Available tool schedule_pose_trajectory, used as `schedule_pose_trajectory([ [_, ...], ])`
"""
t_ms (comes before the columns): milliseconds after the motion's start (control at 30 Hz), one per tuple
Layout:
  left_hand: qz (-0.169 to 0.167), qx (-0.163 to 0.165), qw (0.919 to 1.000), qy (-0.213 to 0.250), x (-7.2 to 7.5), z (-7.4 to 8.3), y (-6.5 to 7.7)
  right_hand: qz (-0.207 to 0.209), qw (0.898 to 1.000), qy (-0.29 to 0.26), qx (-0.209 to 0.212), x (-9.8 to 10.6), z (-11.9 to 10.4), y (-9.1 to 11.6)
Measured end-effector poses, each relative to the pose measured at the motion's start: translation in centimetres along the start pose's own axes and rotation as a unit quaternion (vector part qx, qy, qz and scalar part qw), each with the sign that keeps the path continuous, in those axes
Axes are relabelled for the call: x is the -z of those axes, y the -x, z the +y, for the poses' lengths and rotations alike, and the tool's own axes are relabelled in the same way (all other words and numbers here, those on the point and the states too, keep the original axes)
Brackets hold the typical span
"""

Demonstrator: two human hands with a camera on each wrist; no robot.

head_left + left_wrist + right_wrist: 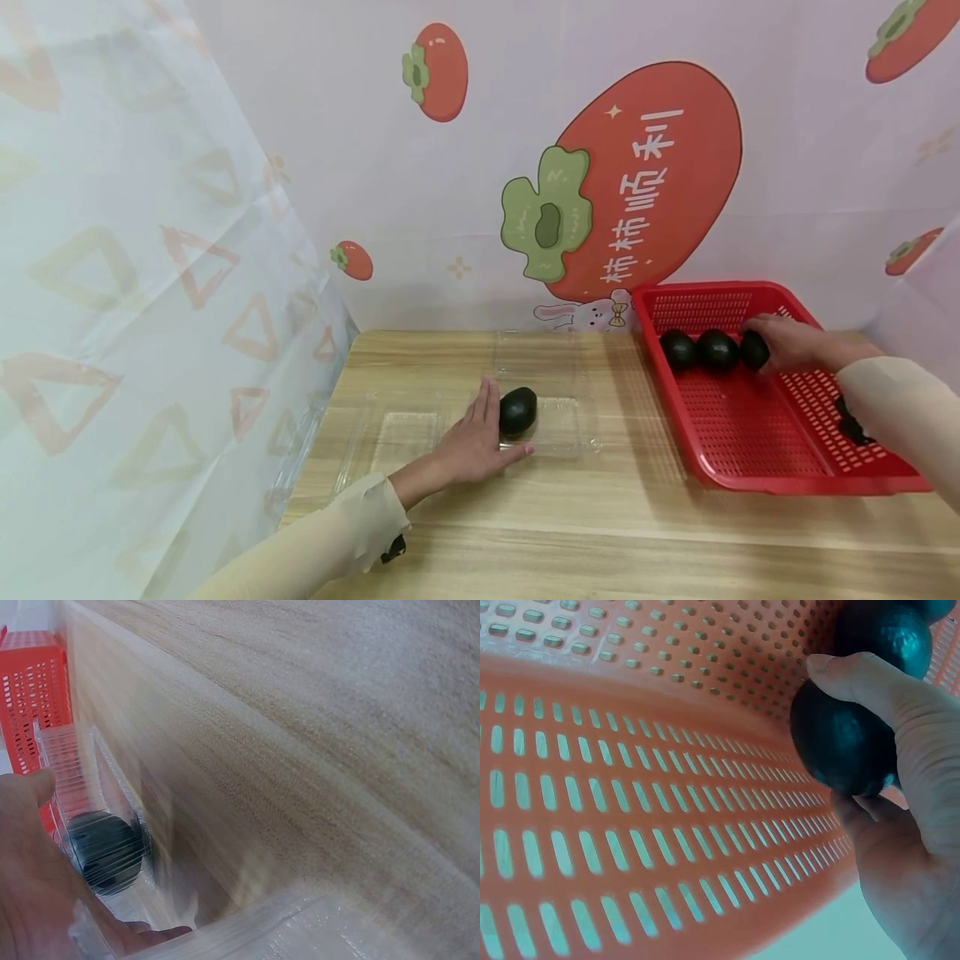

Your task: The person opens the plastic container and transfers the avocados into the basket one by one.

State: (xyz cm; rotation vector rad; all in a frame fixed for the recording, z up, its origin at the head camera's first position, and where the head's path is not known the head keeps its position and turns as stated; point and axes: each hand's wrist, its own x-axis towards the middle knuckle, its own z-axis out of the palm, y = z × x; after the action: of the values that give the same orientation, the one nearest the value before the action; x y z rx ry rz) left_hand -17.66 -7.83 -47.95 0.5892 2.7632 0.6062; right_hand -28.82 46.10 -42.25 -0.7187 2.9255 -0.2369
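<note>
A dark avocado [518,411] lies in a clear plastic box [581,421] on the table. My left hand [472,437] rests at the near left side of that box, fingers extended and thumb spread along its front. The left wrist view shows the same avocado [105,851] through the box's clear wall. Inside the red basket [678,425] on the right, my right hand [907,742] grips another avocado [840,742] between thumb and fingers. Beside it, two more avocados [717,350] sit in a row near the basket's back left.
Another clear plastic box [405,417] stands left of the first, behind my left forearm. A wall sheet printed with persimmons [645,183] rises behind the wooden table [525,533]. On the left hangs a white sheet with triangles [187,292].
</note>
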Motion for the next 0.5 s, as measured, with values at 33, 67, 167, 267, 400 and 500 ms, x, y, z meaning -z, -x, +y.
schedule_pose_trajectory([
  [33,0.0,0.0,1.0,0.001,0.02,0.01,0.02,-0.004,1.0,-0.001,-0.005,-0.09,-0.01,0.0],
  [67,0.0,0.0,1.0,0.001,0.03,0.01,0.03,-0.007,1.0,0.0,-0.007,-0.16,-0.03,0.0],
  [167,0.001,0.0,1.0,0.0,0.05,0.0,0.04,-0.009,1.0,0.001,-0.008,-0.36,-0.07,0.03],
  [267,0.002,0.0,1.0,0.0,0.02,-0.02,0.0,-0.01,1.0,0.002,-0.008,-0.53,-0.09,0.03],
  [400,0.001,0.001,1.0,-0.001,-0.03,-0.04,-0.06,-0.012,1.0,0.004,-0.007,-0.76,0.04,-0.07],
  [500,0.0,0.002,1.0,-0.002,0.0,0.0,-0.03,-0.015,1.0,0.0,-0.01,-0.74,0.08,-0.21],
])
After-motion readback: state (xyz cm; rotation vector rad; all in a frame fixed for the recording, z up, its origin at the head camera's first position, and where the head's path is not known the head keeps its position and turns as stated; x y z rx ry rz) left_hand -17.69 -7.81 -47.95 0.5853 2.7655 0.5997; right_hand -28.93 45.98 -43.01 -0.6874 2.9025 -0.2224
